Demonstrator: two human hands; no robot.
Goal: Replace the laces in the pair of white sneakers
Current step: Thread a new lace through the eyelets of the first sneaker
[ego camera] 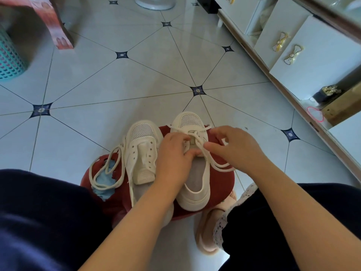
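Two white sneakers stand side by side on a red stool (220, 184) between my knees. The left sneaker (141, 151) has empty eyelets, and a loose white lace (106, 169) lies coiled beside it. The right sneaker (195, 184) has a white lace (216, 165) threaded through its front eyelets, with both ends trailing to the right. My left hand (173, 153) rests on this shoe's tongue area, its fingers curled around the lace. My right hand (232, 145) pinches the lace just right of the eyelets.
A blue cloth (105, 180) lies on the stool's left side. White cabinets (316, 61) with bow handles line the right. A teal basket (9, 59) and a red-patterned leg (56, 26) stand at the far left. A pink slipper (205, 231) sits under the stool on the tiled floor.
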